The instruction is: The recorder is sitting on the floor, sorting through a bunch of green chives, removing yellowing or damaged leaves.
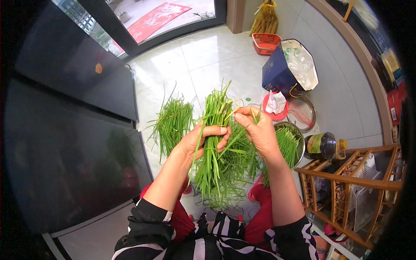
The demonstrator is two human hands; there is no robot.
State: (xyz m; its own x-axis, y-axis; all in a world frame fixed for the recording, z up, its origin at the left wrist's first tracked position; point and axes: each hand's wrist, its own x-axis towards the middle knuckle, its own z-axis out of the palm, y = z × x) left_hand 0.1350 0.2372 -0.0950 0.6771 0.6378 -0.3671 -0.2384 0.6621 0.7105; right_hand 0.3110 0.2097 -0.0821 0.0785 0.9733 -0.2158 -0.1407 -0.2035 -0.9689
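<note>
My left hand [208, 139] is wrapped around the middle of a thick bunch of garlic chives [211, 162], held above the floor. The bunch's upper ends fan out past my thumb, and its leaves hang toward my lap. Just right of the upper ends, my right hand [260, 130] pinches a pale yellowish blade between thumb and finger. A few green blades [255, 117] stick out between its other fingers. Below the hands, a loose heap of leaves [240, 149] covers the floor. Another chive pile [175, 123] lies to the left. More chives [287, 143] fill a metal basin [302, 152], partly hidden by my right forearm.
A dark refrigerator [81, 146] stands left, a glass door [162, 19] ahead. Toward the right are a red bowl [282, 113] with white paper, a metal ring-shaped item [313, 113], a blue bag [274, 73], a red basket [266, 48], a bottle [320, 146] and a wooden rack [351, 180].
</note>
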